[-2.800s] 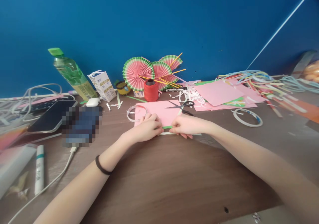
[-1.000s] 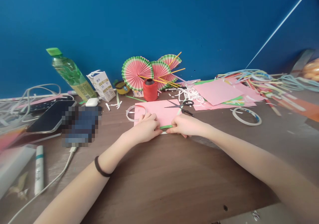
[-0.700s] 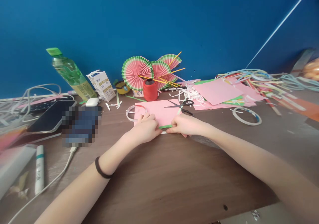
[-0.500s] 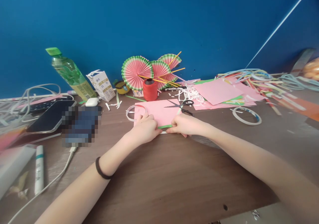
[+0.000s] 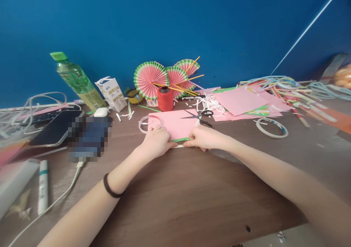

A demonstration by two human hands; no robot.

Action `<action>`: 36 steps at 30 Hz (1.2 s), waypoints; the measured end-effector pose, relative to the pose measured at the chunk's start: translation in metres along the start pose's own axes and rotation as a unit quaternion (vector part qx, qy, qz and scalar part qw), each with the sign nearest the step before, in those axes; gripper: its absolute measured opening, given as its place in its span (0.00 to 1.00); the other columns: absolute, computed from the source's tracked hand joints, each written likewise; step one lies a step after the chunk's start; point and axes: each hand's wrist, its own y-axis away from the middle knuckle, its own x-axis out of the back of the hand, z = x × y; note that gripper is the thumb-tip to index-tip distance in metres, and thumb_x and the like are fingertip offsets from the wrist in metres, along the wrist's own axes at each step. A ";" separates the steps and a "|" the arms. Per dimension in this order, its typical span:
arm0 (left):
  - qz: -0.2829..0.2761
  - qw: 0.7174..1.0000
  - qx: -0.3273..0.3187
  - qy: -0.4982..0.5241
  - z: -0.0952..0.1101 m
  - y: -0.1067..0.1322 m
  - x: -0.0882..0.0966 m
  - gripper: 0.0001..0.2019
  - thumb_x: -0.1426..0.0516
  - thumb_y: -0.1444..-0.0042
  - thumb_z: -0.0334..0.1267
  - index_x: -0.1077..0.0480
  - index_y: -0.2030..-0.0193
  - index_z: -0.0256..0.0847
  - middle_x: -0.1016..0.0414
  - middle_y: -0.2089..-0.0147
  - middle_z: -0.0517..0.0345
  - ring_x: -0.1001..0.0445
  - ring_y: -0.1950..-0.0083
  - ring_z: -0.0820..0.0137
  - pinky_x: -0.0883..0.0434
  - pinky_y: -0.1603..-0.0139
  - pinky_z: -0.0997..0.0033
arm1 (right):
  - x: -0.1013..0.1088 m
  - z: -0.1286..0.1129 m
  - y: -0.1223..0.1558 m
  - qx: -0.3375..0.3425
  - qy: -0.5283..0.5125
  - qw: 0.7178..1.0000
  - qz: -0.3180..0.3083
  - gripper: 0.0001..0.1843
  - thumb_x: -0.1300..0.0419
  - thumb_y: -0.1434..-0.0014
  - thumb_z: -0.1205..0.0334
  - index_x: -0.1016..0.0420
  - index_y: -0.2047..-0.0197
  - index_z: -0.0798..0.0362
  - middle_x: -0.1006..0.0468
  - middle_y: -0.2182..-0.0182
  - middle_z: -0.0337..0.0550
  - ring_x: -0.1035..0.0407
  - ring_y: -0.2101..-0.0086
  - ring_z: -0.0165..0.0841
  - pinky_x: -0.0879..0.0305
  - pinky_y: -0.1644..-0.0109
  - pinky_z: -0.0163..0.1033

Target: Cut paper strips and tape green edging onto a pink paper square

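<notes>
Pink paper (image 5: 178, 124) with a green near edge lies flat in front of me. A narrow white strip (image 5: 180, 145) runs along that edge, between my two thumbs. My left hand (image 5: 157, 141) is closed at the left, its thumb on the strip. Closed too, my right hand (image 5: 205, 138) pinches the strip's right part; the exact grip of its fingers is partly hidden. Black scissors (image 5: 199, 116) lie on the paper, blades apart and pointing left. Beside my left hand a tape roll (image 5: 142, 125) overlaps the paper's left edge.
Behind the paper stand a red thread spool (image 5: 165, 100) and pleated paper fans (image 5: 150, 79). A bottle (image 5: 79, 82), a carton (image 5: 112, 94) and phones (image 5: 59, 128) are at left. Pink sheets (image 5: 241, 100), another tape roll (image 5: 271, 128) and coloured strips lie at right.
My left hand has slid slightly left along the edge, so more of the white strip shows between the thumbs. The right hand stays in place.
</notes>
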 end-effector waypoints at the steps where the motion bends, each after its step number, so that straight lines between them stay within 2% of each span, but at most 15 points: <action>1: -0.005 1.000 -0.001 -0.005 -0.002 0.000 0.001 0.19 0.49 0.47 0.50 0.32 0.77 0.37 0.31 0.71 0.49 0.35 0.58 0.57 0.41 0.61 0.62 | 0.001 -0.001 0.000 0.001 -0.002 1.000 0.001 0.23 0.48 0.48 0.44 0.37 0.81 0.54 0.33 0.90 0.37 0.38 0.87 0.26 0.46 0.81 0.30; 6: -0.046 0.999 0.016 -0.005 -0.010 0.001 0.008 0.15 0.47 0.49 0.48 0.32 0.75 0.37 0.29 0.67 0.49 0.33 0.63 0.60 0.42 0.67 0.67 | 0.001 -0.003 0.001 -0.004 -0.009 1.000 0.000 0.21 0.48 0.48 0.46 0.36 0.81 0.54 0.33 0.90 0.36 0.38 0.87 0.26 0.46 0.80 0.30; 11: -0.053 0.995 0.011 0.086 -0.017 0.003 0.008 0.14 0.50 0.47 0.46 0.34 0.76 0.40 0.30 0.72 0.56 0.34 0.70 0.67 0.45 0.72 0.71 | 0.001 -0.003 0.001 -0.009 -0.007 1.000 0.000 0.21 0.48 0.49 0.46 0.36 0.81 0.54 0.33 0.89 0.37 0.37 0.86 0.27 0.44 0.79 0.31; 14: -0.053 0.992 0.009 0.118 -0.015 0.002 0.007 0.13 0.47 0.50 0.48 0.35 0.76 0.40 0.32 0.74 0.58 0.35 0.70 0.68 0.46 0.73 0.72 | 0.002 -0.004 0.002 -0.012 -0.010 1.000 -0.005 0.21 0.48 0.49 0.46 0.37 0.81 0.54 0.33 0.89 0.37 0.37 0.86 0.27 0.44 0.79 0.31; 20: -0.064 0.989 0.029 0.132 -0.012 0.003 0.008 0.10 0.45 0.53 0.43 0.37 0.78 0.40 0.33 0.75 0.59 0.35 0.72 0.69 0.46 0.74 0.72 | 0.002 -0.005 0.002 -0.009 -0.011 1.000 -0.006 0.21 0.48 0.48 0.46 0.38 0.81 0.54 0.33 0.89 0.37 0.38 0.87 0.26 0.45 0.79 0.30; 26: -0.079 0.980 0.028 0.178 -0.023 0.004 0.008 0.01 0.46 0.56 0.34 0.36 0.74 0.41 0.31 0.73 0.61 0.35 0.71 0.70 0.43 0.74 0.73 | 0.003 -0.004 0.002 -0.010 -0.013 1.000 -0.015 0.21 0.47 0.48 0.46 0.37 0.80 0.54 0.33 0.89 0.36 0.39 0.87 0.25 0.44 0.79 0.30; 28: -0.087 0.979 0.032 0.179 -0.028 0.004 0.010 0.02 0.47 0.56 0.32 0.35 0.73 0.41 0.30 0.72 0.61 0.34 0.71 0.70 0.42 0.73 0.73 | 0.005 -0.005 0.003 -0.008 -0.008 1.000 -0.015 0.20 0.47 0.48 0.46 0.38 0.81 0.54 0.33 0.90 0.36 0.39 0.87 0.25 0.45 0.78 0.30; 30: -0.067 0.983 0.033 0.170 -0.033 0.005 0.014 0.03 0.49 0.56 0.31 0.35 0.73 0.41 0.30 0.71 0.60 0.33 0.69 0.70 0.40 0.71 0.73 | 0.007 -0.006 0.005 -0.002 0.003 1.000 -0.010 0.20 0.47 0.48 0.48 0.39 0.82 0.54 0.34 0.90 0.36 0.39 0.86 0.25 0.45 0.78 0.30; 33: 0.012 0.989 0.036 0.145 -0.042 0.005 0.019 0.04 0.50 0.54 0.31 0.35 0.72 0.41 0.29 0.68 0.58 0.32 0.67 0.69 0.39 0.68 0.72 | 0.010 -0.005 0.008 0.007 0.019 1.000 -0.004 0.21 0.46 0.49 0.48 0.40 0.84 0.54 0.34 0.90 0.36 0.38 0.84 0.26 0.46 0.78 0.30; 36: 0.063 0.991 0.071 0.096 -0.052 0.005 0.021 0.05 0.50 0.52 0.36 0.35 0.68 0.40 0.29 0.64 0.53 0.32 0.64 0.65 0.38 0.66 0.69 | 0.013 -0.001 0.008 0.012 0.020 1.000 -0.005 0.21 0.46 0.50 0.48 0.40 0.84 0.54 0.34 0.90 0.36 0.37 0.83 0.27 0.46 0.78 0.30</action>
